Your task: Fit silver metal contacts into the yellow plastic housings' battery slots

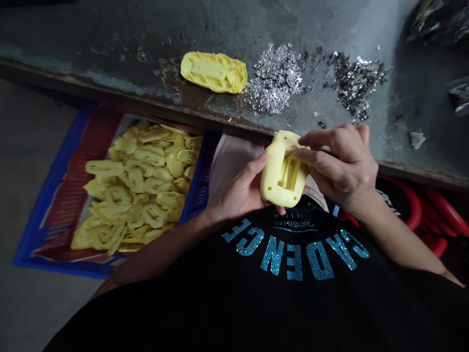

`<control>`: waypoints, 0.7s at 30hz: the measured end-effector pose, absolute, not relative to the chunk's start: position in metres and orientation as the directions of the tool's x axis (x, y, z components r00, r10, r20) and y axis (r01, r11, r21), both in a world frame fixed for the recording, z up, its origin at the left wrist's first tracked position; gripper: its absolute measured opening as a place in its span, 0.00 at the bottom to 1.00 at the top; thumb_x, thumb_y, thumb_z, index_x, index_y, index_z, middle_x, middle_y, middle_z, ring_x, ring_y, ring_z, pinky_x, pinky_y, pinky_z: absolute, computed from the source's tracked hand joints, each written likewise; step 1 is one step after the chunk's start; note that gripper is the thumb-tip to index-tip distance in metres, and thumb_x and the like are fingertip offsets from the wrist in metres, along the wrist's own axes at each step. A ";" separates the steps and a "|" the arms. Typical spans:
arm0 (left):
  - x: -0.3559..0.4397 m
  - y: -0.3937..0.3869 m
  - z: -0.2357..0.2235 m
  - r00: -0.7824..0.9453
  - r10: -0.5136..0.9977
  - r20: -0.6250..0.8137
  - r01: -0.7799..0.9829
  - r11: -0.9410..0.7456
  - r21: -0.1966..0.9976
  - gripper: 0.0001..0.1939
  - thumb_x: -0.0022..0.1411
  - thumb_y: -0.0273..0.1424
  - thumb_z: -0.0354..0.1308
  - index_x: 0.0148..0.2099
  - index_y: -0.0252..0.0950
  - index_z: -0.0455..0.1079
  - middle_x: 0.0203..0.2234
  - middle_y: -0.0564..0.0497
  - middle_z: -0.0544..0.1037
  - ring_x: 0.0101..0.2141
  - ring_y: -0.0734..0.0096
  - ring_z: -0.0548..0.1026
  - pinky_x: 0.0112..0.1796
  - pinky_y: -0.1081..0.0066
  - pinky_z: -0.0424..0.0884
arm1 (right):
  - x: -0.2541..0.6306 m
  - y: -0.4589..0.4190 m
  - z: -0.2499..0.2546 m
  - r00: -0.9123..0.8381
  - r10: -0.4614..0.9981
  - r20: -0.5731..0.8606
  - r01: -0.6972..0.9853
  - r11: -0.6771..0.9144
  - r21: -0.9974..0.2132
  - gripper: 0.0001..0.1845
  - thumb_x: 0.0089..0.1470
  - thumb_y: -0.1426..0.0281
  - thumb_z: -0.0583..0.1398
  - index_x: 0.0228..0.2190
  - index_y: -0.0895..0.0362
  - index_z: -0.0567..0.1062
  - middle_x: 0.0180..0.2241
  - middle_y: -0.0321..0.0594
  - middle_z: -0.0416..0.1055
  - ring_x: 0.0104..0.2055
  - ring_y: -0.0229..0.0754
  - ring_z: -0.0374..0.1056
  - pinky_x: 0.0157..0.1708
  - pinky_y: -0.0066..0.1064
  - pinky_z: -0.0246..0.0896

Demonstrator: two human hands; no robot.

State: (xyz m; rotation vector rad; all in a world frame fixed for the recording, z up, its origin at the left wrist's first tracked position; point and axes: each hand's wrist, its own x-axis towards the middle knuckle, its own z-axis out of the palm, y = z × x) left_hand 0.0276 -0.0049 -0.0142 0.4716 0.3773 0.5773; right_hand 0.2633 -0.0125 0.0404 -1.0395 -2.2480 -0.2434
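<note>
My left hand (240,193) grips a pale yellow plastic housing (268,183), tilted up in front of my chest. A rectangular slot like a battery compartment, with small holes around it, faces me. The fingers of my right hand (339,159) are pinched together at the upper end of this slot, touching the housing; whatever they hold is too small or hidden to tell. On the bench just beyond lies another yellow shell (214,73), its ribbed inside facing up. Beside that shell is a heap of small shiny metal pieces (276,78).
A second, darker pile of metal pieces (357,85) spreads to the right on the grey metal bench (120,29). Below the bench edge at left stands a blue crate (44,205) full of yellow shells (146,181). Red curved items (412,200) are under the bench at right.
</note>
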 end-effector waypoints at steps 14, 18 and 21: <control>0.026 -0.011 -0.014 0.772 0.606 -0.191 -0.426 0.717 0.552 0.47 0.75 0.61 0.64 0.83 0.40 0.62 0.60 0.35 0.86 0.53 0.37 0.91 0.27 0.68 0.87 | 0.262 -0.014 0.037 -0.505 0.514 0.693 0.723 0.690 0.015 0.11 0.78 0.71 0.65 0.57 0.49 0.84 0.51 0.38 0.88 0.44 0.46 0.78 0.43 0.47 0.64; 0.026 -0.013 -0.011 0.771 0.615 -0.165 -0.438 0.700 0.565 0.48 0.74 0.62 0.66 0.82 0.39 0.63 0.60 0.34 0.86 0.53 0.37 0.91 0.26 0.69 0.87 | 0.262 -0.016 0.036 -0.458 0.542 0.704 0.697 0.711 -0.095 0.11 0.78 0.72 0.65 0.55 0.49 0.83 0.51 0.39 0.86 0.43 0.46 0.76 0.42 0.46 0.62; 0.026 -0.013 -0.012 0.777 0.611 -0.151 -0.440 0.699 0.563 0.50 0.74 0.62 0.66 0.83 0.38 0.61 0.60 0.34 0.86 0.52 0.37 0.91 0.26 0.68 0.88 | 0.260 -0.016 0.034 -0.435 0.561 0.704 0.652 0.736 -0.184 0.10 0.78 0.72 0.63 0.55 0.48 0.83 0.50 0.39 0.85 0.43 0.45 0.76 0.43 0.45 0.64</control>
